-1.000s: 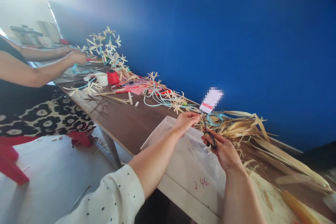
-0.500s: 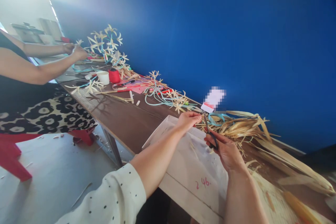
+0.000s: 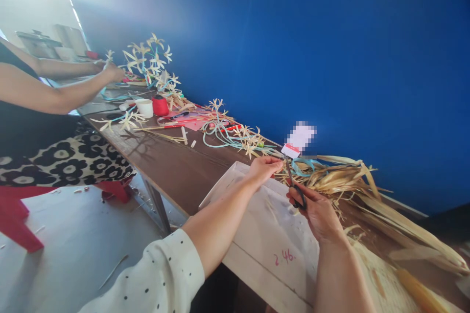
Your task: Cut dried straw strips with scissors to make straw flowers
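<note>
My right hand (image 3: 316,209) grips a pair of scissors (image 3: 301,196) by its black handles, with the blades pointing up and away from me. Close to the blade tips, my left hand (image 3: 265,167) is closed in a pinch; what lies between its fingertips is too small to make out. Both hands are over a white box (image 3: 264,234) with red handwriting on its near side. Just beyond them lies a bundle of dried, straw-coloured husks (image 3: 340,176) with a light blue ribbon (image 3: 305,165) on it.
Pale husk flowers (image 3: 249,146) on blue stems, a red thread spool (image 3: 160,106) and a white roll (image 3: 144,108) lie along the brown table (image 3: 161,161). A blue partition (image 3: 330,58) stands behind. At left, a co-worker's hands (image 3: 113,73) hold a flower near a red stool (image 3: 22,220).
My hands and the scissors have hardly moved. The co-worker's hands have shifted slightly, and a pale flower now shows above them.
</note>
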Tool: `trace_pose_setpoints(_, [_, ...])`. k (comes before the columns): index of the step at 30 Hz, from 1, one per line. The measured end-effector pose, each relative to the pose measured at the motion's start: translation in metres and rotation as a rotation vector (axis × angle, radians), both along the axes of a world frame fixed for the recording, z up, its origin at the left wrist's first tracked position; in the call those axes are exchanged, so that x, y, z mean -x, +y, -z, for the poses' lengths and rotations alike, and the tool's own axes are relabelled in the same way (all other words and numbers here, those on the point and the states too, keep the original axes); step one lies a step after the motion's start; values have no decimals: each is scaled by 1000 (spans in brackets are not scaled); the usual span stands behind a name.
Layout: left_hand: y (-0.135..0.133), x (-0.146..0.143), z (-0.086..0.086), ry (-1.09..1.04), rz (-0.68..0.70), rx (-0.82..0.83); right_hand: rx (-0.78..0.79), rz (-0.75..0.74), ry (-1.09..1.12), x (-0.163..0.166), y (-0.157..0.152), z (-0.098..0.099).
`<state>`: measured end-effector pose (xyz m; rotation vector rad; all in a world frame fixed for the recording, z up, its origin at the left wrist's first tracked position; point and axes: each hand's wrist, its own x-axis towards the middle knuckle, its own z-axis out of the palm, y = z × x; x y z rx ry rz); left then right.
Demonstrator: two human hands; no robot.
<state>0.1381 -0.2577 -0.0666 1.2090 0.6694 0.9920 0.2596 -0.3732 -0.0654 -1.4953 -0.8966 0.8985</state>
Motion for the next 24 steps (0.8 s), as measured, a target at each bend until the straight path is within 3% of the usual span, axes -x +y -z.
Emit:
trace_pose_setpoints(8, [-1, 1, -2, 17, -4, -3, -9, 53, 25, -1, 0, -1])
trace_pose_setpoints(12, [-4, 2, -5, 10, -3, -6, -102, 141, 72, 0, 0, -6])
trace_pose_setpoints(17, [-3, 1, -4, 2, 31, -16, -189, 291, -101, 2, -1, -13])
trace_pose_setpoints(21, [-2, 0, -2, 6, 45, -34, 21, 625, -528, -9, -9, -19])
trace_pose_setpoints(24, [-4, 2, -4, 34, 47, -35, 246, 713, -730, -25, -17, -20])
